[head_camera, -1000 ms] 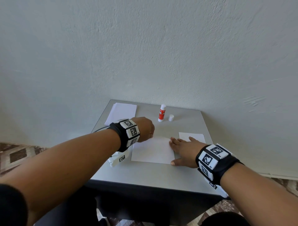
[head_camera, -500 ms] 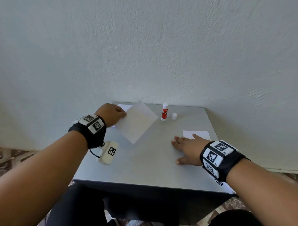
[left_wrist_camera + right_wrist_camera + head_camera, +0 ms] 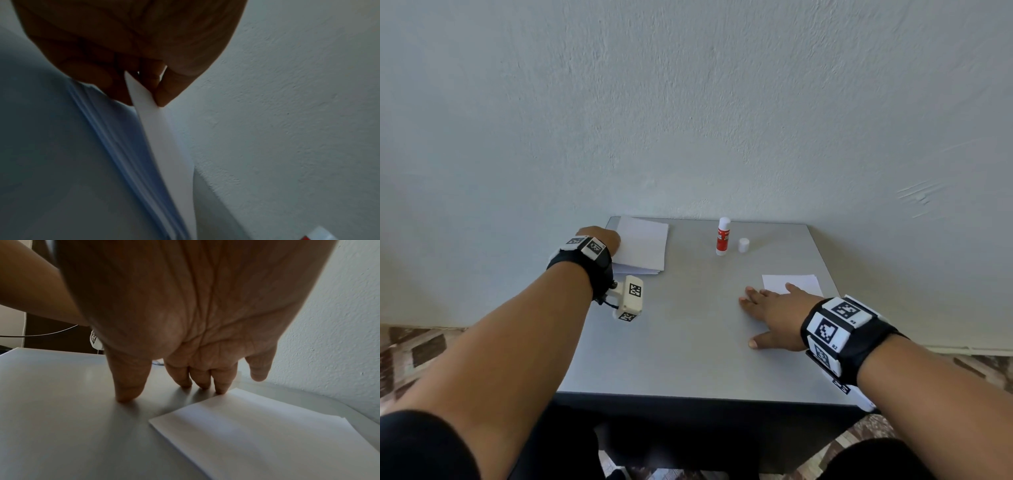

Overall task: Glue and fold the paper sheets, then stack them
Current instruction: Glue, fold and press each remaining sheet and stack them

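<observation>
Pinching one sheet (image 3: 164, 146) at the left edge of the paper stack (image 3: 643, 246): that's the left hand (image 3: 599, 240), thumb against fingertip on the sheet's corner, per the left wrist view. — K

Stack location? — M

Far-left corner of the table (image 3: 688, 359), up by the wall. Long edges run roughly away from the person. The pinched sheet lies along that same axis, just above the rest. — K

Lifting it off or laying it on? — M

Can't tell from this. Either way the left hand owns that corner; the other hand is well apart from it. — K

Right hand? — M

The right hand (image 3: 770, 315) is spread wide, holding nothing. Thumb and three fingertips are on bare table; the little finger is off the surface. It's just beside the smaller pile (image 3: 791, 282) at the right edge; one fingertip is at the pile's near corner, contact unclear. — K

Glue? — M

The glue stick (image 3: 723, 236) stands upright at far centre, uncapped, with its cap (image 3: 743, 245) just beside it. It sits between the two hands. My read: the right hand is somewhat nearer and it's free, so it takes the glue. — K

And the sheet's path? — M

If it's a fresh one, it goes right and toward the person, into the bare middle. — K
</observation>
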